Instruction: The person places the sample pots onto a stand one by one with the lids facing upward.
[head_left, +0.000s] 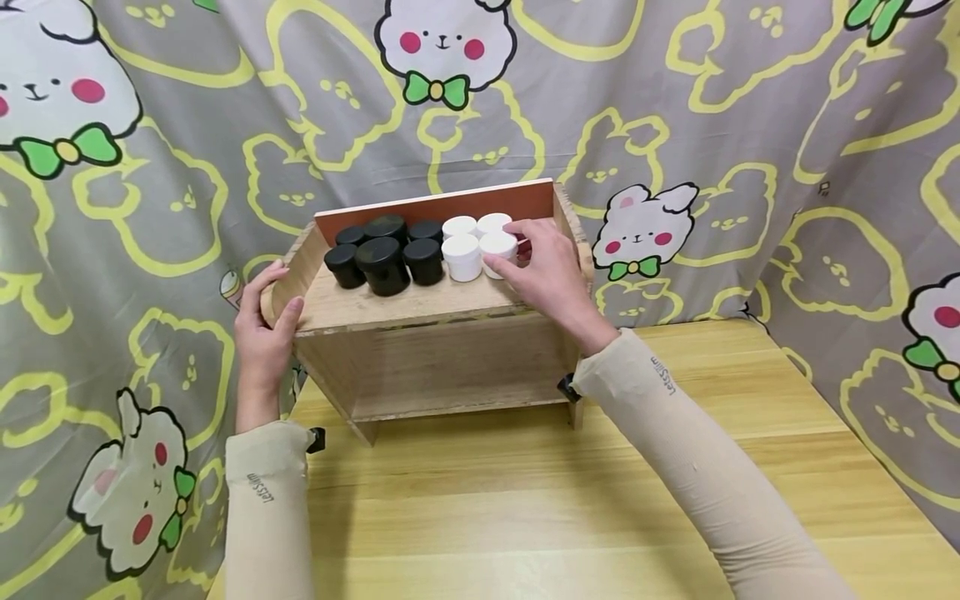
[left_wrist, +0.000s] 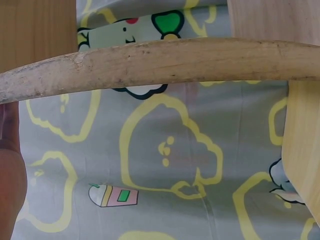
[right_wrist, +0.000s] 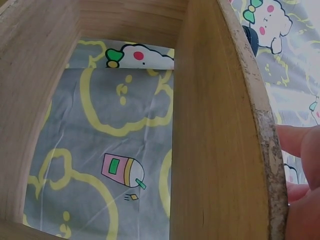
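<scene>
A small two-tier wooden shelf (head_left: 330,310) stands on the table, with several black lidded jars (head_left: 383,268) on the left of its upper board and several white lidded jars (head_left: 462,260) on the right. My left hand (head_left: 264,321) grips the shelf's left side panel, thumb toward the front. At the front right corner of the group, my right hand (head_left: 551,268) pinches a white jar (head_left: 498,245) between thumb and fingers; the jar appears to be on or just at the board. Only part of the right hand's fingers (right_wrist: 302,190) shows in the right wrist view, beyond the shelf's edge.
The wood-grain table (head_left: 480,508) extends in front and to the right. A patterned grey curtain (head_left: 660,142) hangs behind and on both sides, close to the shelf's back. The shelf's lower compartment (head_left: 465,367) opens toward me.
</scene>
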